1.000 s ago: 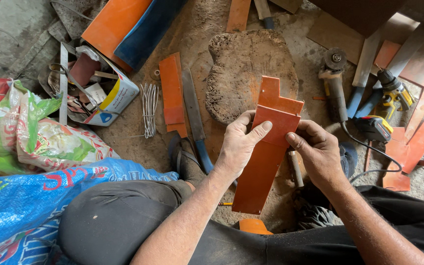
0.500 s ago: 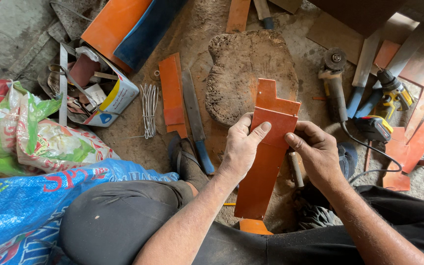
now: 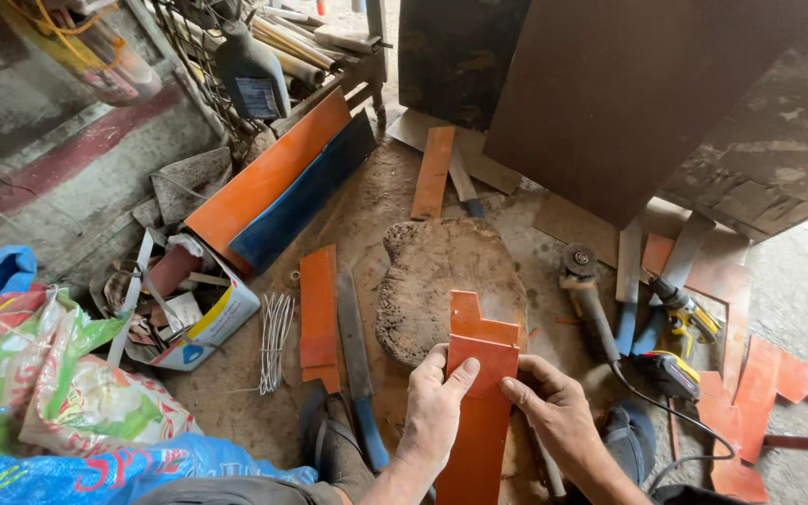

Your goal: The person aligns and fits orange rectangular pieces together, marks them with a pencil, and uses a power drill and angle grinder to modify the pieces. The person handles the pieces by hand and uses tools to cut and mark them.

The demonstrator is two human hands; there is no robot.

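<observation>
Sheet-metal strip (image 3: pixel 477 393) held between both hands, left hand (image 3: pixel 434 411) and right hand (image 3: pixel 558 416), above the wooden block (image 3: pixel 441 281) on the floor (image 3: pixel 367 206). Left of block: knife (image 3: pixel 355 346), wire bundle (image 3: pixel 275 341), then cardboard box (image 3: pixel 208 318). Right: angle grinder (image 3: pixel 586 290), drill (image 3: pixel 680 323).

A dusty workshop floor (image 3: pixel 376 201) carries a flat wooden stump slab (image 3: pixel 446 281) at its middle. Left of it lie a long knife with a blue handle (image 3: pixel 357 360), an orange strip (image 3: pixel 318 318) and a bundle of wires (image 3: pixel 275 339). A cardboard box of scraps (image 3: pixel 189 313) sits further left, beside printed sacks (image 3: pixel 67 393). An angle grinder (image 3: pixel 586 299) and a yellow power tool (image 3: pixel 675 360) lie right of the slab.
</observation>
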